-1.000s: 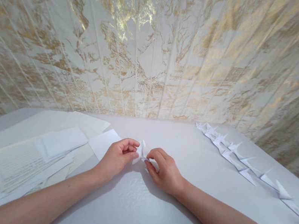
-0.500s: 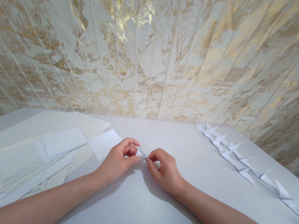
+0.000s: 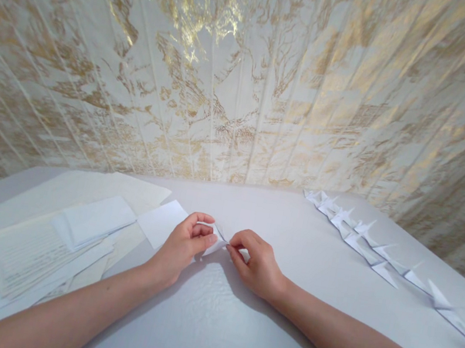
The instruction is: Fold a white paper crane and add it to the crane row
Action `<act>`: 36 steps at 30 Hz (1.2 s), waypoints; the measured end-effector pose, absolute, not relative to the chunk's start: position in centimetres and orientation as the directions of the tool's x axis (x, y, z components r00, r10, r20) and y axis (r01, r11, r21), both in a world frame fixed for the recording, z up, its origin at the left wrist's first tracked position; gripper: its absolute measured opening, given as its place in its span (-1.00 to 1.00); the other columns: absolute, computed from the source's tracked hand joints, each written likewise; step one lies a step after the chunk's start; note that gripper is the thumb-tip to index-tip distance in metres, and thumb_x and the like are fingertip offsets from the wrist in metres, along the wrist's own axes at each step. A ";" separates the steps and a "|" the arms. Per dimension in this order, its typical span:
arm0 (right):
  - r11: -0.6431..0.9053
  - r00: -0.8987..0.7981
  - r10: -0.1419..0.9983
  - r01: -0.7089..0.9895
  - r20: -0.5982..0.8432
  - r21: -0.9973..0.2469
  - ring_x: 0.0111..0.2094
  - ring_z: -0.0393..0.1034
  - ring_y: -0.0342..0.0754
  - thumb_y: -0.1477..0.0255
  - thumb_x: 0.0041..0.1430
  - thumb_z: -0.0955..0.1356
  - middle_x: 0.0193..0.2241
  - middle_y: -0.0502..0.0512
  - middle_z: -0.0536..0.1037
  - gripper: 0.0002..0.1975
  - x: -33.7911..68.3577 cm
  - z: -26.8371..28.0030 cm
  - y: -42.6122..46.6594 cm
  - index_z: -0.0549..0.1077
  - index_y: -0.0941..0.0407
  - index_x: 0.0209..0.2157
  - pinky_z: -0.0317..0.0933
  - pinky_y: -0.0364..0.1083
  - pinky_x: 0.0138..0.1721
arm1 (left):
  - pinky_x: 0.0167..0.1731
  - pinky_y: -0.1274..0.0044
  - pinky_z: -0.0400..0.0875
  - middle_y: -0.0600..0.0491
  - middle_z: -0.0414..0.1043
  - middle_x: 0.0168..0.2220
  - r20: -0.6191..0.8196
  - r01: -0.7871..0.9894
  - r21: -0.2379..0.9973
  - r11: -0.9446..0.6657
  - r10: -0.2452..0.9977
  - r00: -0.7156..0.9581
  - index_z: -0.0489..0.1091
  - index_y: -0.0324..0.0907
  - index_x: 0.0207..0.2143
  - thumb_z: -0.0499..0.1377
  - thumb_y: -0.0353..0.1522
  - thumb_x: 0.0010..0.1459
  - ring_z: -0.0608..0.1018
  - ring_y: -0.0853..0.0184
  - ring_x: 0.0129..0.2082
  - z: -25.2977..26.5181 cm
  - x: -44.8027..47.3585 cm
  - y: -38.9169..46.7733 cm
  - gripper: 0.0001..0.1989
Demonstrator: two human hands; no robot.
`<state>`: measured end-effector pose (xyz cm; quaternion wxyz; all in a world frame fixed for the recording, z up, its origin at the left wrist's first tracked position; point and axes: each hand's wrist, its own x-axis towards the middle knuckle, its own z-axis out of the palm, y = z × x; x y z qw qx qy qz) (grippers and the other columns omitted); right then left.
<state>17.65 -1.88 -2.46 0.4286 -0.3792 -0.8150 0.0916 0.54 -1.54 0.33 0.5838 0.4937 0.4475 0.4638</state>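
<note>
A small folded piece of white paper is held between my two hands, just above the table. My left hand pinches its left side, thumb in front and fingers curled behind. My right hand is closed on the paper's right end, pinching it between thumb and forefinger. Part of the folded paper is hidden by my fingers. Just left of my left hand, a blank white square sheet lies flat on the table.
Several folded paper cranes stand in rows at the right. On the left lies a spread of loose papers, some printed, with a stack of white sheets on top. A white and gold patterned curtain hangs behind the white table.
My left thumb and hand have shifted slightly left and up along the folded paper, so more of it shows. My right hand has barely moved.
</note>
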 end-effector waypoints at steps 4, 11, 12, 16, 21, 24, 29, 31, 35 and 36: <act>0.748 -0.407 0.638 0.530 0.654 -0.400 -0.42 0.30 -0.10 0.58 0.09 0.22 -0.48 0.08 0.40 -0.90 17.8 -2.6 -1.8 0.28 0.12 -0.42 0.21 -0.15 -0.40 | -0.46 0.58 0.24 0.19 0.37 -0.51 -0.060 -0.115 0.990 0.078 0.985 0.160 0.23 -0.16 -0.26 0.22 -0.40 -0.15 0.43 0.43 -0.51 0.1 0.6 -1.4 -0.65; 0.766 -0.401 0.618 0.502 0.676 -0.402 -0.38 0.33 -0.09 0.59 0.08 0.22 -0.44 0.12 0.42 -0.90 17.6 -2.6 -1.9 0.28 0.12 -0.40 0.24 -0.14 -0.36 | -0.49 0.59 0.24 0.22 0.34 -0.56 -0.041 -0.106 0.993 0.057 0.989 0.142 0.22 -0.16 -0.29 0.23 -0.42 -0.21 0.42 0.44 -0.56 0.2 1.0 -1.6 -0.64; 0.763 -0.395 0.622 0.500 0.676 -0.410 -0.38 0.33 -0.09 0.58 0.08 0.22 -0.45 0.11 0.42 -0.91 17.5 -2.5 -2.0 0.28 0.12 -0.41 0.24 -0.14 -0.36 | -0.50 0.60 0.23 0.23 0.34 -0.57 -0.016 -0.091 0.995 0.028 0.991 0.134 0.22 -0.16 -0.31 0.22 -0.43 -0.20 0.41 0.45 -0.57 0.2 1.0 -1.6 -0.67; 0.725 -0.359 0.671 0.500 0.649 -0.473 -0.45 0.31 -0.11 0.56 0.08 0.22 -0.51 0.07 0.41 -0.91 17.2 -2.3 -2.4 0.30 0.12 -0.45 0.23 -0.15 -0.40 | -0.53 0.63 0.21 0.23 0.27 -0.63 0.137 0.071 0.987 -0.146 0.983 0.123 0.24 -0.18 -0.52 0.19 -0.45 -0.17 0.34 0.48 -0.60 -0.1 0.9 -1.4 -0.86; 0.577 -0.206 0.804 0.502 0.558 -0.645 -0.54 0.29 -0.17 0.54 0.01 0.26 -0.58 0.00 0.39 -0.92 16.9 -2.3 -2.2 0.31 0.13 -0.53 0.22 -0.19 -0.47 | -0.40 0.56 0.28 0.08 0.43 -0.48 0.291 0.326 0.881 -0.343 0.936 0.199 0.42 -0.18 -0.50 0.12 -0.41 -0.03 0.42 0.37 -0.45 -0.2 0.3 -1.3 -0.92; 0.475 -0.115 0.868 0.476 0.483 -0.740 -0.58 0.27 -0.18 0.52 -0.02 0.27 -0.63 -0.03 0.37 -0.89 16.8 -2.4 -1.9 0.29 0.13 -0.58 0.20 -0.20 -0.52 | -0.32 0.53 0.31 0.01 0.45 -0.34 0.409 0.354 0.794 -0.495 0.864 0.292 0.47 -0.17 -0.40 0.08 -0.38 0.04 0.45 0.32 -0.34 0.0 0.0 -1.4 -0.84; 0.372 -0.061 0.921 0.433 0.385 -0.821 -0.63 0.23 -0.21 0.49 -0.06 0.27 -0.68 -0.06 0.34 -0.88 16.6 -2.1 -2.0 0.26 0.13 -0.62 0.13 -0.22 -0.58 | -0.33 0.53 0.32 0.00 0.40 -0.38 0.476 0.464 0.662 -0.588 0.809 0.345 0.48 -0.18 -0.34 0.19 -0.39 -0.06 0.43 0.32 -0.38 0.1 -0.1 -1.5 -0.83; 0.330 -0.042 0.939 0.391 0.341 -0.859 -0.65 0.21 -0.22 0.48 -0.08 0.28 -0.70 -0.09 0.32 -0.87 16.5 -2.1 -2.1 0.25 0.12 -0.63 0.10 -0.23 -0.62 | -0.35 0.54 0.32 0.03 0.41 -0.43 0.473 0.495 0.629 -0.599 0.800 0.368 0.47 -0.17 -0.31 0.15 -0.43 -0.02 0.43 0.34 -0.42 -0.2 0.0 -1.5 -0.82; 0.225 -0.016 0.973 0.268 0.230 -0.937 -0.66 0.23 -0.22 0.49 -0.11 0.30 -0.71 -0.11 0.32 -0.87 16.2 -2.3 -2.0 0.23 0.12 -0.63 0.13 -0.23 -0.63 | -0.36 0.55 0.32 0.06 0.45 -0.43 0.504 0.491 0.631 -0.600 0.799 0.329 0.44 -0.09 -0.20 0.10 -0.43 0.05 0.44 0.36 -0.44 -0.8 -0.2 -1.4 -0.75; 0.200 -0.009 0.979 0.243 0.203 -0.949 -0.66 0.24 -0.21 0.49 -0.12 0.30 -0.72 -0.11 0.33 -0.87 16.2 -2.4 -2.0 0.23 0.12 -0.63 0.15 -0.23 -0.62 | -0.35 0.55 0.33 0.05 0.46 -0.42 0.516 0.490 0.624 -0.608 0.792 0.326 0.44 -0.09 -0.21 0.09 -0.42 0.07 0.45 0.35 -0.42 -0.8 -0.2 -1.3 -0.76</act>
